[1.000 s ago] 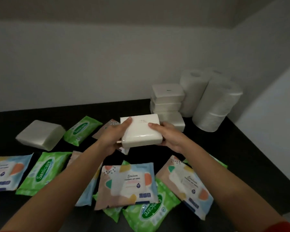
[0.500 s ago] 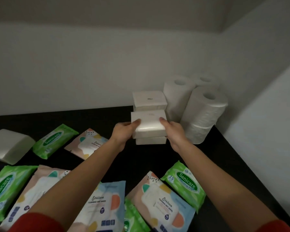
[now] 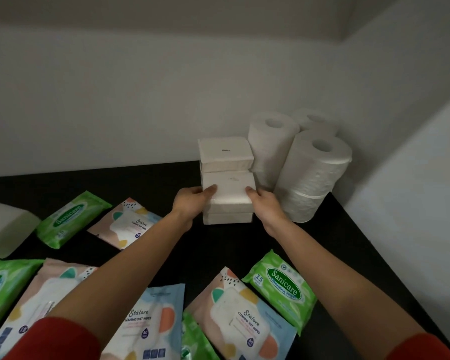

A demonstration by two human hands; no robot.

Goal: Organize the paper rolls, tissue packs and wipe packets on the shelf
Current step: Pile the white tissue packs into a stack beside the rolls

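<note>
Both bare forearms stretch forward and converge toward the far right, with red sleeves (image 3: pixel 55 339) at the near edge of view. The left hand (image 3: pixel 191 203) and right hand (image 3: pixel 266 207) face each other, wrists level. Each grips one end of a white tissue pack (image 3: pixel 229 193), thumb on top, the other fingers hidden beneath.

The scene is dim and grainy, and the black shelf (image 3: pixel 348 242) swallows detail. Soft, even light greys the pale wall (image 3: pixel 115 100). Wide-angle distortion bends the right edge, and the lower corners blur.
</note>
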